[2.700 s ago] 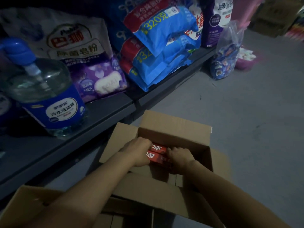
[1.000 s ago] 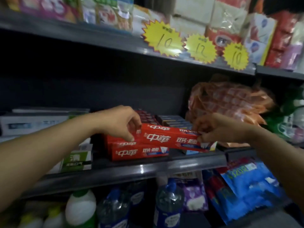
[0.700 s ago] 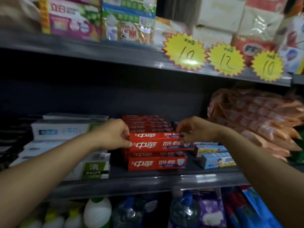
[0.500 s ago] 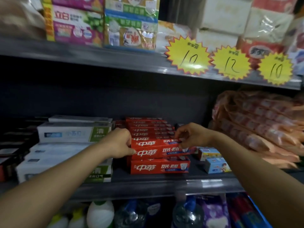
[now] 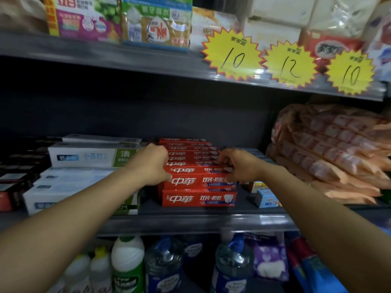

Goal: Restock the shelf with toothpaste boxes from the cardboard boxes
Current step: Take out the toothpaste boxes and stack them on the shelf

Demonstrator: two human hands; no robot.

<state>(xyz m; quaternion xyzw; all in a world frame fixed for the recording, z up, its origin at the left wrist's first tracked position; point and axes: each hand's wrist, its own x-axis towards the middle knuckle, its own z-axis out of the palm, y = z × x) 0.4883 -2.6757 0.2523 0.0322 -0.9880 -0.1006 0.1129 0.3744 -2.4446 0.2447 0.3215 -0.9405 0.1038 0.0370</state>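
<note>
Red toothpaste boxes [image 5: 198, 180] lie stacked in a row on the middle shelf [image 5: 190, 220]. My left hand [image 5: 153, 163] grips the left end of the upper front boxes. My right hand [image 5: 237, 164] pinches their right end. These boxes sit on top of another red box [image 5: 198, 198] at the shelf's front. More red boxes [image 5: 188, 150] run back behind them. The cardboard boxes are out of view.
White toothpaste boxes [image 5: 84, 157] are stacked to the left, small blue boxes [image 5: 265, 197] and orange packs [image 5: 330, 153] to the right. Yellow price tags [image 5: 232, 57] hang from the upper shelf. Detergent bottles [image 5: 127, 265] stand on the shelf below.
Both hands carried red boxes up from the cardboard box to the shelf, then lowered and pushed them back onto the red stack. The view tilted up slightly.
</note>
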